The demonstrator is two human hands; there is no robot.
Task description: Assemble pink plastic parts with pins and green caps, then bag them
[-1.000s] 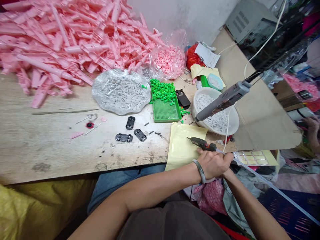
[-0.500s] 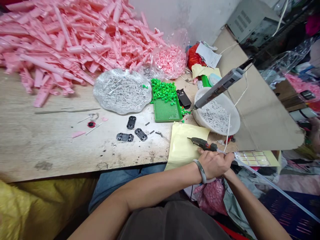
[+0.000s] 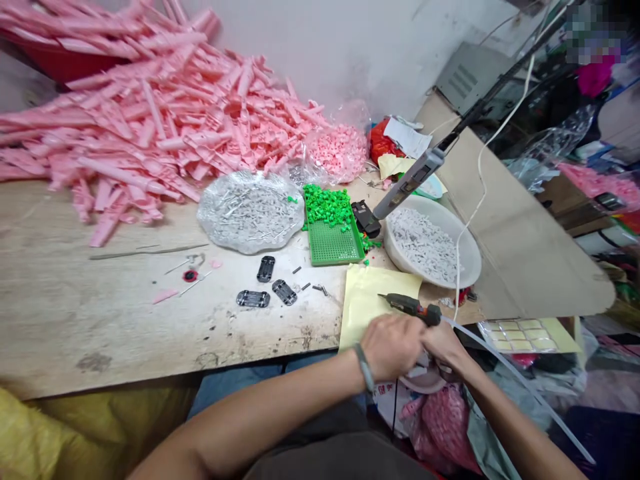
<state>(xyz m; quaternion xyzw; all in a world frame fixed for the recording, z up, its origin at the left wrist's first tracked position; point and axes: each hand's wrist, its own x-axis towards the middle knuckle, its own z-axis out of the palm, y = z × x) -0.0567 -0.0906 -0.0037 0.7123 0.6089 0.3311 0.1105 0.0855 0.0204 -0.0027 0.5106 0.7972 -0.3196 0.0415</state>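
Observation:
My left hand (image 3: 393,347), with a bracelet on its wrist, is closed in a fist just below the glue gun. My right hand (image 3: 443,343) meets it from the right with fingers curled. What either of them holds is hidden between them. A black and orange glue gun (image 3: 410,305) lies at the table's front edge over yellow paper (image 3: 367,293), nozzle to the left. From its rear a long translucent glue stick (image 3: 520,380) runs down to the right. Under the hands, part of a pale bowl (image 3: 425,381) shows with whitish pieces in it.
Pink plastic parts (image 3: 165,127) are heaped at the back left. Nearby are a plastic-lined dish of white pieces (image 3: 250,213), a green tray (image 3: 335,250), a white bowl (image 3: 473,267) and small black skateboard-shaped pieces (image 3: 253,299). A grey pole-like tool (image 3: 410,183) slants above the white bowl.
My left hand has shifted left and down off the right hand, uncovering more of it. The glue gun keeps its place on the paper. The view has tipped upward somewhat.

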